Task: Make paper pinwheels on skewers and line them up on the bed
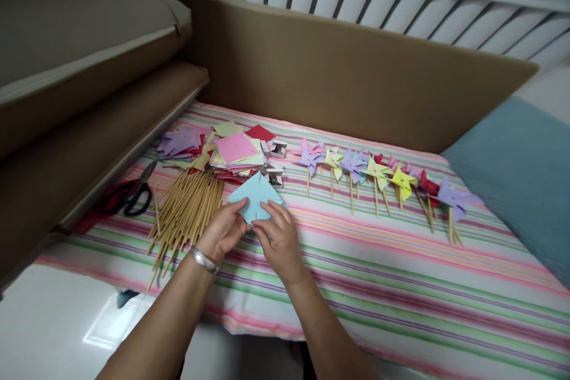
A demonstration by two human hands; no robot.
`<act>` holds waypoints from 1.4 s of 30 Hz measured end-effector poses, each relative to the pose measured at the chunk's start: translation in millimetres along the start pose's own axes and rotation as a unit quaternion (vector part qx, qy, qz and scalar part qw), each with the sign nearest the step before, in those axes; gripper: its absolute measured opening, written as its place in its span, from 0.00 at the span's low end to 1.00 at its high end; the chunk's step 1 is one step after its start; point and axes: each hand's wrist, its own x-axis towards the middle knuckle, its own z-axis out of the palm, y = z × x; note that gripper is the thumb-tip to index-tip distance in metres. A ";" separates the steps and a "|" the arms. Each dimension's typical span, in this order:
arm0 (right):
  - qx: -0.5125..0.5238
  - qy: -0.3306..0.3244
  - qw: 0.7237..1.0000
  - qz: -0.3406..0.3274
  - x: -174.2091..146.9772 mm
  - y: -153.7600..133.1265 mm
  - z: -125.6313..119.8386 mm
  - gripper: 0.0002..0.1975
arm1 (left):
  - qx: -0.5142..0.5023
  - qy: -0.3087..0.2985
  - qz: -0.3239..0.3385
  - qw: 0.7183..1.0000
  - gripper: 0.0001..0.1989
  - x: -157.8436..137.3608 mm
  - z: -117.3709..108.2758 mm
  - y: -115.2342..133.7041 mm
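Between my two hands is a light blue paper square (257,195), turned corner-up, with short slits cut in from its corners. My left hand (227,228), with a silver bracelet at the wrist, grips its left side, thumb on top. On the lower right part of the sheet, my right hand (278,240) pinches it with the fingers. Just left of my hands lies a spread bundle of thin wooden sticks (184,211). Behind the sheet sits a stack of coloured paper squares (236,148), pink on top. Two small open boxes (278,148) stand beside the stack.
Scissors (133,193) with dark handles lie left of the sticks. Cut paper pieces (180,143) are piled at the back left. Several finished paper pinwheels (378,172) on sticks line the right. A brown board (356,77) and stacked cushioned panels (89,95) border the striped cloth (401,261).
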 end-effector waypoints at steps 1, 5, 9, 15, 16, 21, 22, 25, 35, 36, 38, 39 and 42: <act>0.001 -0.007 1.000 -0.002 0.4 0.0 -0.3 0.07 | 0.000 0.004 -0.001 1.000 0.14 0.1 -0.2 -0.2; 0.010 -0.040 0.999 -0.008 1.3 0.3 -1.1 0.12 | -0.003 0.017 -0.005 1.000 0.13 0.4 -0.2 -0.9; 0.018 -0.043 0.999 0.007 1.3 1.1 -0.8 0.11 | -0.008 0.026 -0.002 1.000 0.12 0.4 0.8 -1.8; 0.036 -0.029 0.999 0.013 0.7 2.2 0.5 0.07 | 0.002 0.044 0.009 0.999 0.08 -1.6 3.3 -2.1; 0.038 -0.029 0.999 0.013 0.5 1.8 0.4 0.08 | 0.005 0.046 0.009 0.999 0.08 -1.6 3.5 -2.1; 0.053 -0.029 0.998 0.008 -0.4 -1.5 -1.0 0.09 | 0.013 0.089 0.021 0.996 0.08 0.2 2.0 -3.1; 0.056 -0.027 0.998 0.008 -0.7 -2.2 -1.0 0.09 | 0.019 0.097 0.027 0.995 0.09 0.4 1.7 -3.7; 0.060 -0.020 0.998 0.024 -2.0 -3.6 -0.3 0.08 | 0.047 0.112 0.059 0.991 0.10 -0.3 2.3 -6.6; 0.129 -0.055 0.978 0.153 2.4 -7.9 -5.0 0.08 | 0.149 0.136 0.145 0.969 0.11 -1.2 6.6 -15.0; 0.148 -0.056 0.971 0.178 3.1 -7.3 -5.0 0.07 | 0.160 0.140 0.142 0.967 0.11 -0.7 6.2 -15.2; 0.194 -0.048 0.953 0.229 4.2 -4.8 -4.0 0.06 | 0.178 0.144 0.130 0.965 0.12 0.4 4.8 -16.1; 0.219 -0.041 0.941 0.254 4.6 -3.1 -3.2 0.05 | 0.183 0.143 0.125 0.965 0.12 0.8 4.0 -16.7; 0.278 -0.020 0.906 0.317 5.6 1.8 -0.8 0.04 | 0.181 0.126 0.111 0.969 0.14 1.0 2.0 -19.4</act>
